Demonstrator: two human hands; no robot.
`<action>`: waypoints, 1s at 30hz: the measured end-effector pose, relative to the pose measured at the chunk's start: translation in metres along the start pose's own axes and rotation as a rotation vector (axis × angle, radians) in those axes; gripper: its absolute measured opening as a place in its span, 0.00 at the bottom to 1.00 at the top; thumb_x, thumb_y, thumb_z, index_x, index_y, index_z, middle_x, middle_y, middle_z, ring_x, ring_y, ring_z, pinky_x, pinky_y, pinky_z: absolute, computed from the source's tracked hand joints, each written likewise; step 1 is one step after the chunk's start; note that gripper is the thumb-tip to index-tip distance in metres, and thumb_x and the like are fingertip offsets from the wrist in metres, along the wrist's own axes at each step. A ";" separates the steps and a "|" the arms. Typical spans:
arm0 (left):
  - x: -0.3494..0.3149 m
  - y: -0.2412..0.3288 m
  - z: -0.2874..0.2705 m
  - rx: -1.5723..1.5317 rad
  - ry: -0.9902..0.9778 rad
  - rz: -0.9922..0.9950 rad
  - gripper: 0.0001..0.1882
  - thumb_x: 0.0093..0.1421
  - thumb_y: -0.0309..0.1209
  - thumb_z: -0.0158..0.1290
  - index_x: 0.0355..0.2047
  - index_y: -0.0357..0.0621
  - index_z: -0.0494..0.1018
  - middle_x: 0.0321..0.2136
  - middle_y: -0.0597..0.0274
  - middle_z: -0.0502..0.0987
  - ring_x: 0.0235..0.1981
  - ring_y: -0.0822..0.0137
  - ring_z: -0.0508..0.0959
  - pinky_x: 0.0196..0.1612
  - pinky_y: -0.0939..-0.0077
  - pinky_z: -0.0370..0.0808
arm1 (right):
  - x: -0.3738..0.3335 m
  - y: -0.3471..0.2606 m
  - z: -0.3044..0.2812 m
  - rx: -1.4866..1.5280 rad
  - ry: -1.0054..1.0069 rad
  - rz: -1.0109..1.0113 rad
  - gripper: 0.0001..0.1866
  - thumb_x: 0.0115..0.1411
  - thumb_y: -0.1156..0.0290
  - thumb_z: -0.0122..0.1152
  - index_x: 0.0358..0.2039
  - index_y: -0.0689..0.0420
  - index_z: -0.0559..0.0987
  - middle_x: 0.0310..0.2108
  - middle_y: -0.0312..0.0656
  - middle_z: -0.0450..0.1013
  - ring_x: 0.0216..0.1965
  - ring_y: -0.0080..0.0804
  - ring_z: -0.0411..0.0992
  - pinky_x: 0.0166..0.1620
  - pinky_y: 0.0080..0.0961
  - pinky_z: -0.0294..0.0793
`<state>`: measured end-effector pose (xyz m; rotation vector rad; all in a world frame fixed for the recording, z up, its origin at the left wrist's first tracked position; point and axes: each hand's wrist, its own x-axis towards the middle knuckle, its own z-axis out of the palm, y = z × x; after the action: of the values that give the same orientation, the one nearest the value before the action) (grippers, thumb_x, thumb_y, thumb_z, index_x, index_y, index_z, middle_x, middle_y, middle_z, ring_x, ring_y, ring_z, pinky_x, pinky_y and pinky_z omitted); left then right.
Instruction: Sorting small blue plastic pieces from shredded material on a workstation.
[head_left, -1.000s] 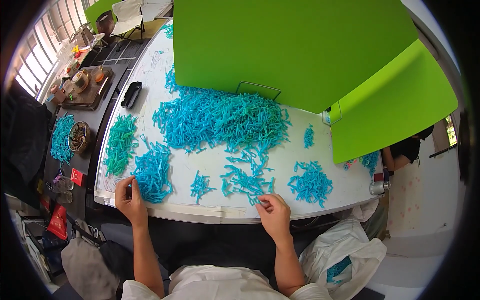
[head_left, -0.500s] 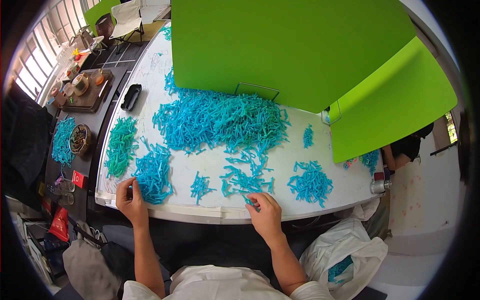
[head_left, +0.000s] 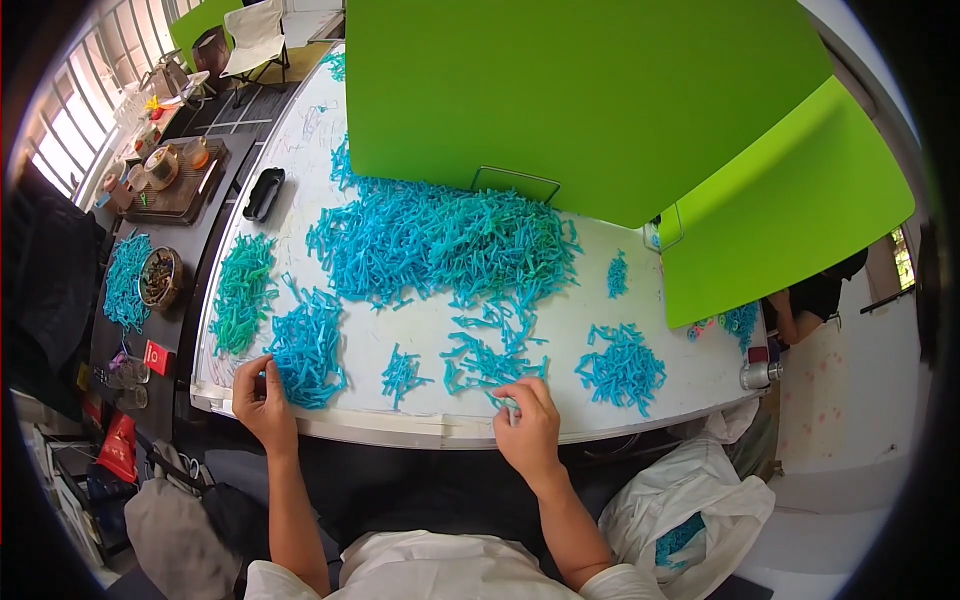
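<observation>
Small forked plastic pieces in blue and teal lie in heaps on a white table (head_left: pixel 400 335). My left hand (head_left: pixel 263 402) rests at the near-left edge, fingers curled and fingertips together against a blue heap (head_left: pixel 306 350); what they hold, if anything, is hidden. At the near edge of a loose teal-blue scatter (head_left: pixel 492 358), my right hand (head_left: pixel 528 428) pinches at a small teal plastic piece, mostly covered by the fingers. Between the hands sits a small blue cluster (head_left: pixel 402 374). Another blue heap (head_left: pixel 622 366) is right of my right hand.
A large mixed heap (head_left: pixel 440 240) stretches below an upright green panel (head_left: pixel 580 90), with a second panel (head_left: pixel 790 205) at the right. A green heap (head_left: pixel 241 292) and black tray (head_left: pixel 263 194) line the left. Beside the table are a white bag (head_left: pixel 640 500) and another person's arm (head_left: pixel 790 322).
My right hand has shifted slightly, its fingers curling up and closing more at the scatter's near edge. My left hand has stayed in place.
</observation>
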<state>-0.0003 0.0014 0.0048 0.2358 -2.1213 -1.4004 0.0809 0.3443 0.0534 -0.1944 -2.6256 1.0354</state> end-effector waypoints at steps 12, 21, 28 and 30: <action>0.000 0.000 0.000 -0.005 0.002 -0.013 0.04 0.70 0.23 0.59 0.43 0.37 0.82 0.34 0.73 0.77 0.29 0.82 0.67 0.32 0.84 0.64 | 0.013 0.002 0.023 -0.048 -0.035 -0.089 0.12 0.54 0.79 0.75 0.39 0.59 0.84 0.35 0.43 0.77 0.29 0.39 0.77 0.33 0.32 0.78; 0.000 0.000 0.001 -0.007 -0.010 -0.008 0.04 0.70 0.23 0.58 0.42 0.37 0.81 0.35 0.71 0.77 0.30 0.81 0.68 0.33 0.84 0.65 | 0.009 0.010 0.026 -0.038 -0.058 -0.033 0.13 0.53 0.80 0.76 0.39 0.59 0.85 0.37 0.42 0.76 0.27 0.36 0.77 0.32 0.30 0.78; 0.001 -0.005 0.000 0.001 0.002 0.036 0.03 0.70 0.23 0.59 0.42 0.37 0.81 0.36 0.70 0.76 0.26 0.81 0.64 0.28 0.85 0.62 | 0.008 0.012 0.013 0.341 0.074 0.137 0.11 0.56 0.85 0.73 0.40 0.65 0.84 0.42 0.38 0.76 0.29 0.21 0.76 0.31 0.20 0.77; 0.000 -0.006 0.000 -0.017 0.011 0.026 0.04 0.70 0.23 0.59 0.42 0.37 0.81 0.36 0.70 0.76 0.26 0.82 0.64 0.29 0.85 0.62 | 0.005 0.031 0.002 0.424 0.089 0.210 0.09 0.59 0.84 0.72 0.41 0.65 0.84 0.40 0.37 0.77 0.28 0.19 0.74 0.31 0.19 0.76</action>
<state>-0.0014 -0.0010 0.0000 0.2079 -2.0957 -1.3991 0.0760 0.3666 0.0315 -0.4108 -2.2770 1.5834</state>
